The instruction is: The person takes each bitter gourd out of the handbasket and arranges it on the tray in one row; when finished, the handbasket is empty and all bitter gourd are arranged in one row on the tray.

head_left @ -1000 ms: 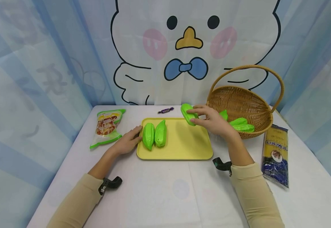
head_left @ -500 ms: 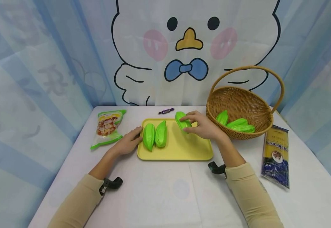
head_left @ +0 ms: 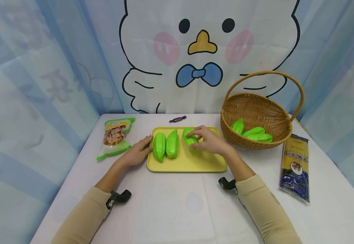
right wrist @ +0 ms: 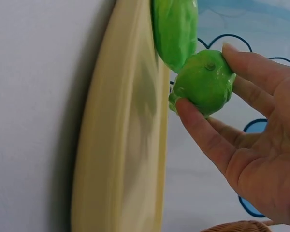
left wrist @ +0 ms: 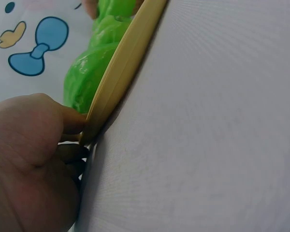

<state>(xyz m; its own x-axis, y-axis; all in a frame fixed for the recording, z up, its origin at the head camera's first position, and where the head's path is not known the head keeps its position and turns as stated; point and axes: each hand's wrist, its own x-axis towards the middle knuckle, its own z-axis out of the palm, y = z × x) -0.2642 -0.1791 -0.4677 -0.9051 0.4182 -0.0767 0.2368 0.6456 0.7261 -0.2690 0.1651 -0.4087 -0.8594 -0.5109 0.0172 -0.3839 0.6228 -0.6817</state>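
In the head view my right hand (head_left: 208,140) holds a bright green, ridged gourd (head_left: 190,136) over the middle of the yellow tray (head_left: 207,162). The right wrist view shows the thumb and fingertips round the sides of this gourd (right wrist: 205,79), its stem end facing the camera. Two like gourds, a left one (head_left: 159,146) and a right one (head_left: 172,144), lie side by side at the tray's left end. My left hand (head_left: 136,152) is at the tray's left edge; in the left wrist view its thumb is on the rim (left wrist: 113,79), fingers along the outer side.
At the back right a wicker basket (head_left: 256,110) with a tall handle holds several more green gourds (head_left: 257,136). A blue-and-gold packet (head_left: 295,166) lies right of it. A green-edged food bag (head_left: 115,137) lies at the left, and a small purple wrapped candy (head_left: 178,119) behind the tray.
My right hand has carried the gourd left and down from beside the basket to over the tray, close to the other two. The left hand stays at the tray's edge.
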